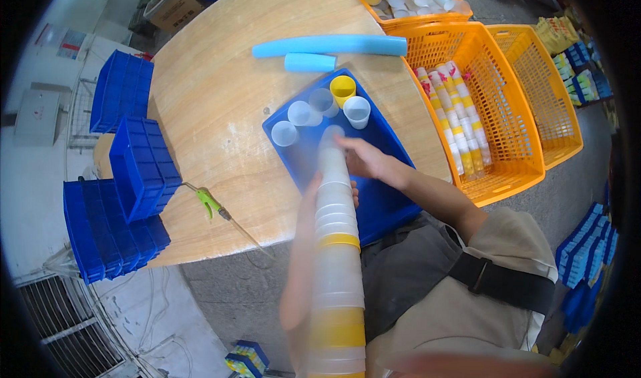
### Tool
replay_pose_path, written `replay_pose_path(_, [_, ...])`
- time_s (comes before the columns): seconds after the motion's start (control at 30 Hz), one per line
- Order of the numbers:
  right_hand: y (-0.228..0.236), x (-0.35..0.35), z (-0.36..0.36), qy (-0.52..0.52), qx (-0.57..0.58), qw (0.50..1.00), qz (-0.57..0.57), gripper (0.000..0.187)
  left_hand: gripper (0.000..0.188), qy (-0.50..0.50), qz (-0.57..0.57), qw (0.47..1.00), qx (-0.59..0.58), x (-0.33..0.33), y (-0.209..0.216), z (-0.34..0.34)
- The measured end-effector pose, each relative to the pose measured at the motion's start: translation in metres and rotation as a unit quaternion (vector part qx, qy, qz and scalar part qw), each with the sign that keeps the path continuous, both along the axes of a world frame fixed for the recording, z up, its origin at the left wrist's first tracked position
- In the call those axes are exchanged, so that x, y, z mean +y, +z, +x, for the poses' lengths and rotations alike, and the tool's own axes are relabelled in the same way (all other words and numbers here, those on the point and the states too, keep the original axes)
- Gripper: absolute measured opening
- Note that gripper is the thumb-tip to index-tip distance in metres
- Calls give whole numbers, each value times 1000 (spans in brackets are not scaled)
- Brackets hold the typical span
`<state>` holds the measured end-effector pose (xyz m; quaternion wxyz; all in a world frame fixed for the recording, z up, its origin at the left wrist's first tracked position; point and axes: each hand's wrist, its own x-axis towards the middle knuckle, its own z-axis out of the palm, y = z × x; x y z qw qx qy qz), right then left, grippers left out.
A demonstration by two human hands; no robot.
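Hands (319,194) (366,161) grip a blurred cup stack (336,244), its base cut off below.

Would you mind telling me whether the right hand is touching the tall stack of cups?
Touching. The head view shows the right hand closed around the top of the stack of cups, with no gap visible.

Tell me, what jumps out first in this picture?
A long stack of nested cups, clear with yellow ones mixed in, runs up the middle, held by the left hand and right hand. Its tip reaches the blue tray, where five single cups stand. Orange baskets sit on the right.
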<state>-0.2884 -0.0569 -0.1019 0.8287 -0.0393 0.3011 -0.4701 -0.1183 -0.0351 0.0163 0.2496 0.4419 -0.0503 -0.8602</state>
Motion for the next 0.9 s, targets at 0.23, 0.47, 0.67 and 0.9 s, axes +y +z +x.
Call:
replay_pose_path(0.23, [-10,-2,26,143,-48,988,34,54,54,9,25,999,-40,0,-18,32])
replay_pose_path(0.47, [-19,-1,49,65,-12,997,37,55,51,33,13,999,37,8,-21,46])
replay_pose_path(0.67, [-38,6,68,-13,-7,999,48,47,49,10,50,998,-22,25,-8,55])
replay_pose_path(0.9, [-26,21,34,-28,56,994,91,51,53,-42,49,998,11,35,5,48])
